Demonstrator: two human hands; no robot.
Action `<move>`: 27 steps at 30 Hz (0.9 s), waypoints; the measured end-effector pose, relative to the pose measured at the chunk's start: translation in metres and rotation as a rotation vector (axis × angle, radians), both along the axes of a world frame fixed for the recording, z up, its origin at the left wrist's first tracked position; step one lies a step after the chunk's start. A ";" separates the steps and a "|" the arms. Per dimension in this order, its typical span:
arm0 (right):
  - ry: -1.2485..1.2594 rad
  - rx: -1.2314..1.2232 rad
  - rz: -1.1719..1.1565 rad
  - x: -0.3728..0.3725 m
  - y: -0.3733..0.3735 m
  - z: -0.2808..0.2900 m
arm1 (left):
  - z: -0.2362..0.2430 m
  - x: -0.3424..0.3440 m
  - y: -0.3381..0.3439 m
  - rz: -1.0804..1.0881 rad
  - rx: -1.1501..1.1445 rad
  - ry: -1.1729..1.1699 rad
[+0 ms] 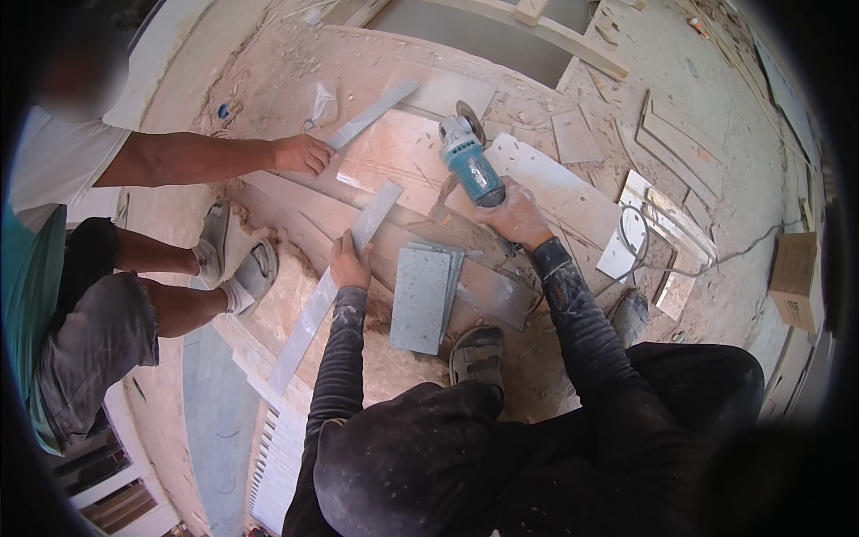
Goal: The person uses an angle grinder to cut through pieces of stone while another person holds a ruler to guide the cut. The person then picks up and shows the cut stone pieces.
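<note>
My left hand [350,262] is closed around a long, narrow grey tile strip [309,320], which slants from the lower left up toward the middle. My right hand [519,217] grips the rear of a teal and grey angle grinder [474,172]. The grinder's round disc [470,123] points away from me, above the pale slabs; whether it spins I cannot tell. Between my forearms lies a small stack of speckled grey-green tiles [419,300]. At the left, a co-worker's hand [305,154] holds another grey strip [374,115].
Large pale slabs [546,183] and broken tile pieces [676,130] cover the dusty floor. The grinder's cable [756,246] runs right, past a cardboard box [795,282]. Timber boards [573,40] border a sunken grey opening at the top. The co-worker's sandalled feet [255,273] stand left.
</note>
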State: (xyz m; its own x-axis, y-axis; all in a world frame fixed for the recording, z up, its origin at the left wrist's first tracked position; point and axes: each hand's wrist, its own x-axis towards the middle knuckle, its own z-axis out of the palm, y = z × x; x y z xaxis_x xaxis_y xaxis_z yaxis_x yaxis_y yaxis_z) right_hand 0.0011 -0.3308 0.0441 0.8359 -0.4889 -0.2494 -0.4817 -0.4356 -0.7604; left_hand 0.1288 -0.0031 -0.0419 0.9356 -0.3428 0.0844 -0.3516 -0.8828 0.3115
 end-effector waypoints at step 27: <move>-0.103 0.448 -0.200 0.006 0.013 0.026 | 0.061 -0.135 -0.163 -0.324 -1.042 0.862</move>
